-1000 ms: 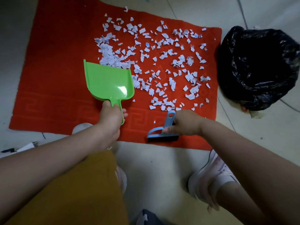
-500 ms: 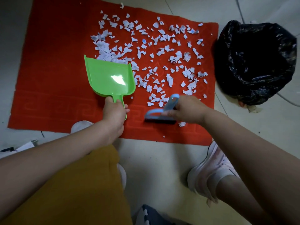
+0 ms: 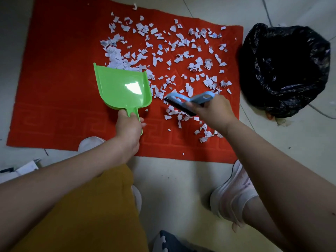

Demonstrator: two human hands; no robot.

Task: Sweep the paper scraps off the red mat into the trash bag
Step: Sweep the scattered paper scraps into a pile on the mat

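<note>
Many paper scraps (image 3: 174, 57) lie on the red mat (image 3: 54, 79); left hand (image 3: 130, 128) grips the dustpan (image 3: 121, 86), right hand (image 3: 212, 110) grips the brush (image 3: 185, 102). Hard strokes may scatter scraps onto the floor.

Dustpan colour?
Bright green dustpan, gripped by the left hand at its handle; clearest in the head view.

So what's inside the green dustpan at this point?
The green dustpan pan shows bare plastic with a glare patch, no paper scraps inside. Whatever lies beneath it on the red mat is hidden.
</note>
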